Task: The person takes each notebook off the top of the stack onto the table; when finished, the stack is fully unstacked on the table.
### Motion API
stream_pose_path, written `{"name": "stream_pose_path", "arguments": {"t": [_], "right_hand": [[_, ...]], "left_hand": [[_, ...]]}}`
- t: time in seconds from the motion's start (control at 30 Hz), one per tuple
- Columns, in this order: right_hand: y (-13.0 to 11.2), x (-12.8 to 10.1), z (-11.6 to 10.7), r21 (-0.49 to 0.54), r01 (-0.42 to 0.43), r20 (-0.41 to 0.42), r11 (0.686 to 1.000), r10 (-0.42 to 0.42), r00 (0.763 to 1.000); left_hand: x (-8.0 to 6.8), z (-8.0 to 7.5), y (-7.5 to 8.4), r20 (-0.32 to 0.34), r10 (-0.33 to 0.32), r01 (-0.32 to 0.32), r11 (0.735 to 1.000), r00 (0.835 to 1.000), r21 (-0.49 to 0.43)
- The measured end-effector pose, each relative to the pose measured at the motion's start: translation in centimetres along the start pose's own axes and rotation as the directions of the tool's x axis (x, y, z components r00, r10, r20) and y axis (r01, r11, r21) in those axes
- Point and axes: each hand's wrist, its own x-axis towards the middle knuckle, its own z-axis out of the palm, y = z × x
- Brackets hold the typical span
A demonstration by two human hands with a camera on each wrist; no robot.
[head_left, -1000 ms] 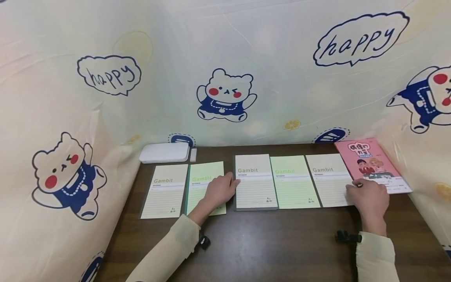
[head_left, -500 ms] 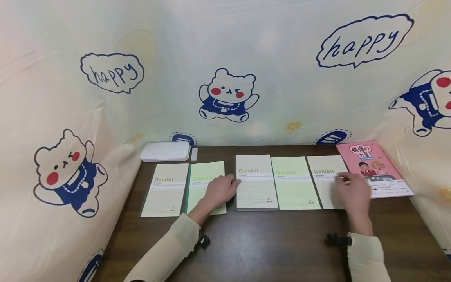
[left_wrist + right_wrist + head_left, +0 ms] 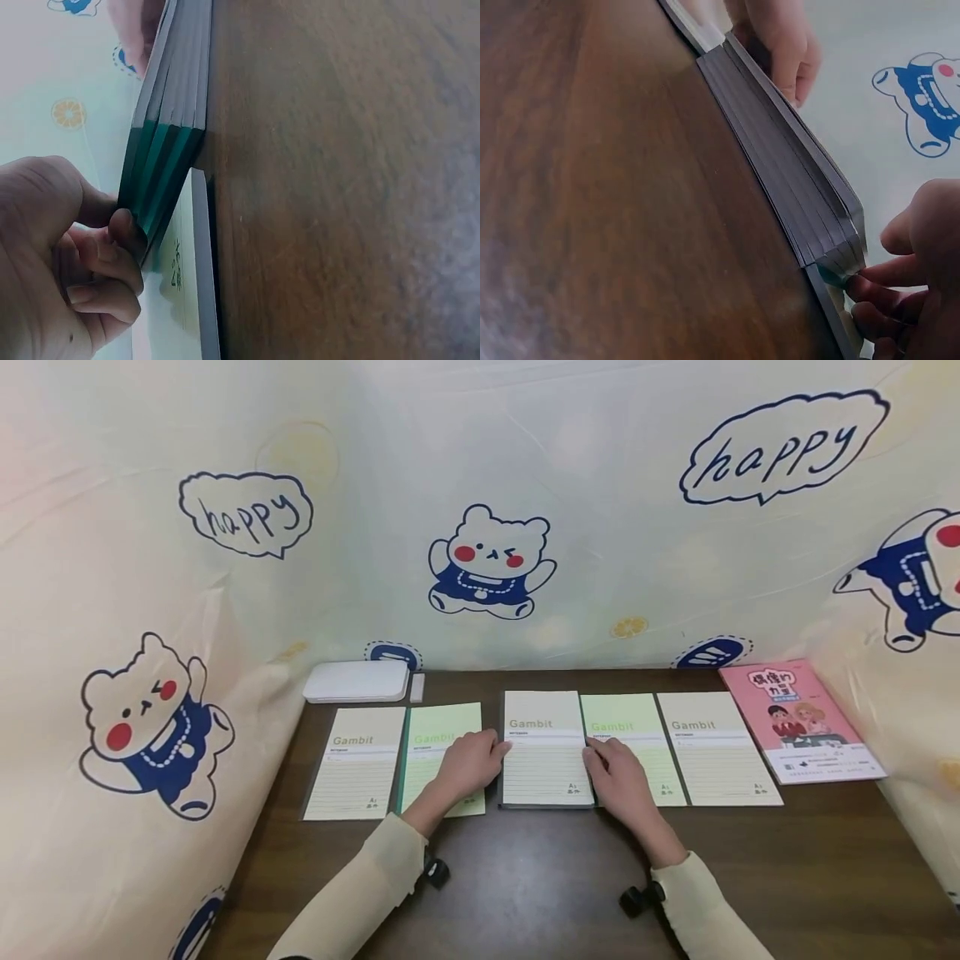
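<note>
Your right hand [image 3: 618,777] has shifted left, now pinching the cream Gambit notebook stack [image 3: 543,752] opposite your gripping left hand [image 3: 468,764]; stack squared, not yet lifted.

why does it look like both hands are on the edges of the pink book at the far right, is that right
Not quite. In the head view both hands, left hand and right hand, are on the edges of the middle notebook stack; the pink book lies untouched.

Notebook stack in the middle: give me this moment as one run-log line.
left hand: holds stack's left edge | right hand: fingers at stack's right edge | notebook stack: flat on table | pink book: untouched
</note>
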Motion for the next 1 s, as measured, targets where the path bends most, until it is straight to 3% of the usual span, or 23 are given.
{"name": "stream_pose_path", "arguments": {"t": [0.17, 0.33, 0.43, 0.53, 0.7, 0.83, 1.0], "right_hand": [[0.1, -0.2, 0.3, -0.009, 0.064, 0.003, 0.998, -0.064, 0.998], [0.2, -0.1, 0.3, -0.022, 0.078, -0.015, 0.997, -0.079, 0.997], [0.3, -0.2, 0.4, -0.028, 0.082, -0.023, 0.996, -0.083, 0.996], [0.3, -0.2, 0.7, -0.033, 0.088, -0.018, 0.996, -0.088, 0.996], [0.4, -0.4, 0.9, -0.036, 0.085, -0.018, 0.996, -0.086, 0.996], [0.3, -0.5, 0.5, -0.038, 0.079, -0.033, 0.996, -0.080, 0.996], [-0.1, -0.4, 0.2, -0.037, 0.072, -0.014, 0.997, -0.072, 0.997]], "left_hand": [[-0.9, -0.6, -1.2, 0.015, -0.057, 0.058, 0.990, 0.998, -0.130], [-1.5, -0.9, -2.0, 0.050, -0.095, 0.106, 0.939, 0.994, -0.326], [-1.8, -1.1, -2.2, 0.061, -0.109, 0.124, 0.913, 0.992, -0.389], [-2.4, -1.5, -2.5, 0.065, -0.127, 0.143, 0.903, 0.990, -0.405], [-4.5, -2.7, -3.6, 0.071, -0.140, 0.156, 0.918, 0.988, -0.363], [-7.2, -4.0, -4.9, 0.105, -0.161, 0.188, 0.917, 0.981, -0.352], [-11.8, -5.8, -7.2, 0.109, -0.236, 0.259, 0.915, 0.966, -0.309]]}}
